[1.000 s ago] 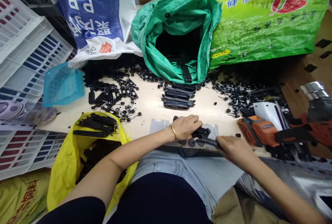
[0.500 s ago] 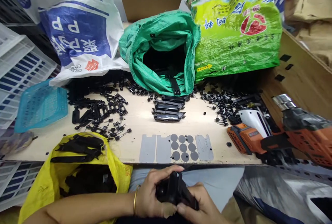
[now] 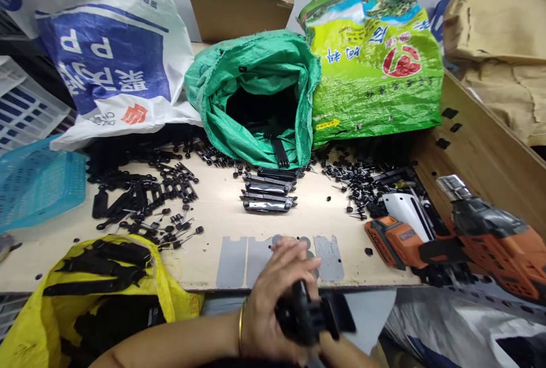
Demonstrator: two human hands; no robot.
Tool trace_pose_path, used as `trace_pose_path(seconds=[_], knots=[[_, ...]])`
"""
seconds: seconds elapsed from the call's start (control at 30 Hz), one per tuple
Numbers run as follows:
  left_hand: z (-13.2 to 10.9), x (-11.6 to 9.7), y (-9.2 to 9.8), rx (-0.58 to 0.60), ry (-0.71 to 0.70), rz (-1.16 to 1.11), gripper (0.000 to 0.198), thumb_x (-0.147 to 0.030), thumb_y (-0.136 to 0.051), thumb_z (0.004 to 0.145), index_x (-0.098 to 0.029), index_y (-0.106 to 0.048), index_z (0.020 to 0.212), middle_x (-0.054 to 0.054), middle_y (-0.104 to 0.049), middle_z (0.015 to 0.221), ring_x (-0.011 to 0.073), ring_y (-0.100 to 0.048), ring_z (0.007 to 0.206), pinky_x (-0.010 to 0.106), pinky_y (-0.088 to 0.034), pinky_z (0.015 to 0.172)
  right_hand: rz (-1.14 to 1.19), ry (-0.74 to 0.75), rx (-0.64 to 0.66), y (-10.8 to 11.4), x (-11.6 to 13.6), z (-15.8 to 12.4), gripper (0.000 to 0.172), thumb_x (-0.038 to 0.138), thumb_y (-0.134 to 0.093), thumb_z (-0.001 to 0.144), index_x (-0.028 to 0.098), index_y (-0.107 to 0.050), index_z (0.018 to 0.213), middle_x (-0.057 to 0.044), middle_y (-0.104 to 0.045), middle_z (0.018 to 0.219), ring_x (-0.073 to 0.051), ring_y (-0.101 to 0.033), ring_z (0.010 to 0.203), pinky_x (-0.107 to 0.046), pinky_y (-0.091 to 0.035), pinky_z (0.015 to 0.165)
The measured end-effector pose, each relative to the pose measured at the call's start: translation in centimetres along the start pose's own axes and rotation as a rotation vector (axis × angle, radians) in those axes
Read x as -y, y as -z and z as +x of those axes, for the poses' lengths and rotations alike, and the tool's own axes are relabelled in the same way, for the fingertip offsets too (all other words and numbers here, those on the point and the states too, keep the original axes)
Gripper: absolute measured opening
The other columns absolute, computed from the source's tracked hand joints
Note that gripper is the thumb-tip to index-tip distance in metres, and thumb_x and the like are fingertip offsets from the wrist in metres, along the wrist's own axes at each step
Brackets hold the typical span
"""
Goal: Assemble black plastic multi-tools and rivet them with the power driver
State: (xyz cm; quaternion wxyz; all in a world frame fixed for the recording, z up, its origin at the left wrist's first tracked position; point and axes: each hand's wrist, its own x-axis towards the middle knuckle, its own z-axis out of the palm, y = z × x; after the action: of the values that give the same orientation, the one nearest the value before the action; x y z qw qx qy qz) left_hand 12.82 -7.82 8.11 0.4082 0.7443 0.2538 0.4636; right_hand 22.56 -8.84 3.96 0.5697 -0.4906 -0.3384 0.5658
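Note:
Both hands are around a black plastic part with a flat plate and rounded body (image 3: 310, 314), held low in front of the bench edge. My left hand (image 3: 271, 294), with a gold bangle at the wrist, has its palm against the part and its fingers reaching over the top. My right hand (image 3: 336, 351) comes in from the lower right and is largely hidden behind the part. Ahead lie folded black holders in a stack (image 3: 269, 197). Grey flat pads (image 3: 232, 263) are on the bench, and my left fingers overlap the round ones.
A yellow bag of black parts (image 3: 170, 294) stands at left. Loose black parts (image 3: 140, 191) and black-headed screws (image 3: 358, 186) are scattered on the bench. A green sack (image 3: 205, 100) stands behind. An orange power tool (image 3: 490, 243) lies at right beside a wooden side board (image 3: 482, 129).
The black part has turned and moved right, so its flat plate points right. My left fingers have lifted and stretched over it. The view has shifted right.

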Motion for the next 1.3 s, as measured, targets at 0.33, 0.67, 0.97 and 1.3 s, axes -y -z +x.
trace_pose_path(seconds=[0.33,0.67,0.97,1.3], knots=[[0.8,12.7,1.1,0.265,-0.069,0.924,0.043,-0.036,-0.056,0.085,-0.019,-0.051,0.125,0.014,-0.050,0.136,0.0274,-0.045,0.128,0.041,-0.041,0.103,-1.121,0.356,-0.128,2.7,3.7,20.5,0.032,0.036,-0.049,0.083,0.014,-0.051,0.106,-0.016,-0.054,0.111,-0.027,-0.045,0.107,-0.043,-0.035,0.095],[2.6,15.2,0.3,0.352,0.112,1.082,0.064,-0.051,-0.044,0.089,-0.025,-0.026,0.145,0.012,-0.024,0.152,0.0314,-0.021,0.140,0.054,-0.022,0.111,-1.574,0.274,0.020,-0.6,1.3,29.3,0.055,0.043,-0.048,0.089,0.014,-0.038,0.135,-0.022,-0.045,0.122,-0.036,-0.040,0.114,-0.053,-0.037,0.086],[5.7,16.8,-1.0,0.328,0.198,1.087,0.063,-0.048,-0.044,0.090,-0.024,-0.025,0.145,0.013,-0.019,0.154,0.0321,-0.019,0.141,0.056,-0.022,0.111,-1.388,0.236,-0.020,-1.2,2.1,33.5,0.061,0.042,-0.062,0.079,0.017,-0.044,0.131,-0.021,-0.045,0.124,-0.037,-0.039,0.118,-0.056,-0.034,0.090],[5.8,15.6,-0.5,0.300,0.232,0.959,0.080,-0.042,-0.050,0.082,-0.011,-0.014,0.147,0.018,-0.014,0.154,0.0317,-0.011,0.142,0.052,-0.015,0.114,-0.931,0.200,-0.001,3.7,7.8,29.1,0.053,0.054,-0.051,0.079,0.012,-0.058,0.109,-0.008,-0.064,0.088,-0.016,-0.057,0.072,-0.032,-0.047,0.068]])
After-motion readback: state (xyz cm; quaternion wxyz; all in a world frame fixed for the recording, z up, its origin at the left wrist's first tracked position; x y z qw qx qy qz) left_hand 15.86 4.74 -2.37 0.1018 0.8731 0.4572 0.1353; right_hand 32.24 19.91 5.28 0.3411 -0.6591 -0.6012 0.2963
